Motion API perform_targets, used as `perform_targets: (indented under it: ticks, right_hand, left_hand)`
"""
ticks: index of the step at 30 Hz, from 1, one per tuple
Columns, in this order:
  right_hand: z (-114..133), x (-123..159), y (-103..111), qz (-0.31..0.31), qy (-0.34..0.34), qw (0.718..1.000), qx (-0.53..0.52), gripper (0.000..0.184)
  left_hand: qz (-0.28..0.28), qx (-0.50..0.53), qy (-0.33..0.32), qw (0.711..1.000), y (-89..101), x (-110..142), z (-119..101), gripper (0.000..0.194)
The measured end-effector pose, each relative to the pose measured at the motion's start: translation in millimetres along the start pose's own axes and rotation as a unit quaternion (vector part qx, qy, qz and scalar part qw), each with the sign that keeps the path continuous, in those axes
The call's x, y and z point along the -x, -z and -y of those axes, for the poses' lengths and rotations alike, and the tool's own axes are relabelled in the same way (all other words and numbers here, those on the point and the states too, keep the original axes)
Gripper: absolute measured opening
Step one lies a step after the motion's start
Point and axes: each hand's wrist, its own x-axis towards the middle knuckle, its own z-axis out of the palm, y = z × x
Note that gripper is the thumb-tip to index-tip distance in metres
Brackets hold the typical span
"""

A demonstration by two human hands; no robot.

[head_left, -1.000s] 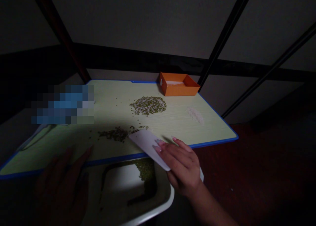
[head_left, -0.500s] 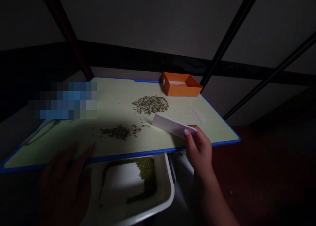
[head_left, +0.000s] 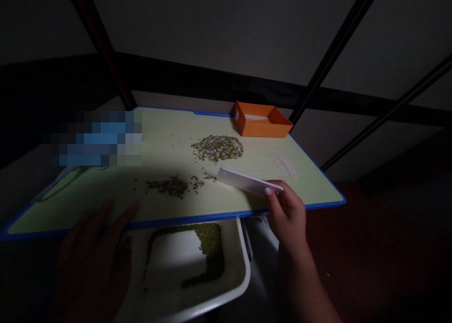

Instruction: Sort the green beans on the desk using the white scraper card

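My right hand grips one end of a flat white scraper, its far end close to the tabletop. Just left of the scraper's tip lie a few green beans, trailing into a small dark pile of beans. Behind it is a larger pile of green beans mixed with white grains. My left hand rests in shadow at the near left edge of the pale table, fingers spread and holding nothing. Below the edge, between my hands, a white basin holds green beans along its inner sides.
An orange box with white grains inside stands at the table's back right. A thin patch of white grains lies near the right edge. A blurred-out bluish area with a cable covers the left side. Dark wall panels rise behind.
The scraper's tip has dipped slightly toward the tabletop. The camera view has shifted a little; the piles look the same, and my left hand stays at the edge.
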Motion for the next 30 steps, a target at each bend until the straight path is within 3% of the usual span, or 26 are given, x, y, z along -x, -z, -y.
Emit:
perform_targets:
  ticks: [13,25,30]
  right_hand:
    - [0.5,-2.3,-2.8,0.005,0.007,1.0,0.0,0.018]
    - [-0.1,-0.2,5.5,0.021,-0.03,0.999,-0.006,0.015]
    - [-2.2,1.0,4.6,-0.004,-0.017,1.0,-0.01,0.013]
  left_hand:
    - [0.001,0.016,0.01,1.0,-2.2,2.2,1.9,0.061]
    - [0.013,0.012,0.012,1.0,0.7,-0.9,-3.0,0.064]
    - [0.024,-0.001,0.019,1.0,-0.3,-0.3,-0.4,0.062]
